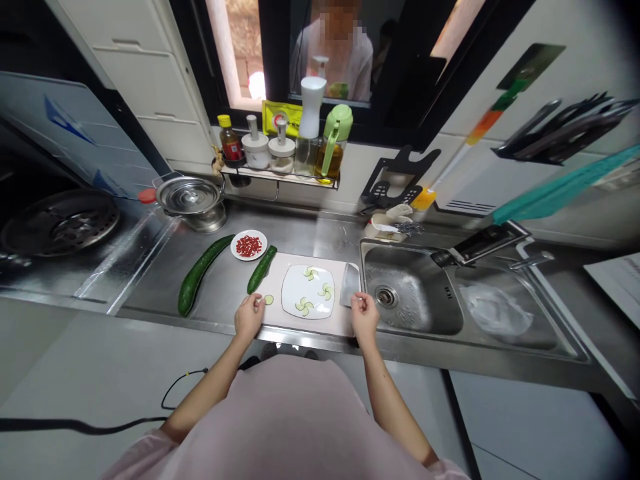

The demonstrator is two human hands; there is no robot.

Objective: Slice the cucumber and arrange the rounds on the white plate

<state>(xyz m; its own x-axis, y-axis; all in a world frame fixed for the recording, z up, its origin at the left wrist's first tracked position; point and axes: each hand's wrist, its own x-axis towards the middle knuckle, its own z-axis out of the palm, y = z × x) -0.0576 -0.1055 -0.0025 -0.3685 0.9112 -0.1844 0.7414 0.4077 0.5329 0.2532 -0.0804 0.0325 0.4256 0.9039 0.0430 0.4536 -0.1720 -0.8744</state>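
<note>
My left hand (250, 316) is at the near left edge of the pale cutting board (273, 323), its thumb and fingers pinched together. A round cucumber slice (269, 300) lies right beside those fingertips; whether they hold anything is too small to tell. At the board's right end my right hand (365, 315) is closed at the handle end of a broad kitchen knife (349, 285), whose blade lies flat. Between my hands sits a white square plate (295, 288) bearing three pinwheels of cucumber pieces (304, 306). A cut cucumber (262, 270) rests across the board's left edge.
Farther left lie a long whole cucumber (201, 279) and a small white dish (263, 248) of chopped red pieces. A steel pot (193, 203) stands behind them. To the right is the sink (413, 293) with its tap (487, 243). Bottles and jars fill a wall rack (280, 172).
</note>
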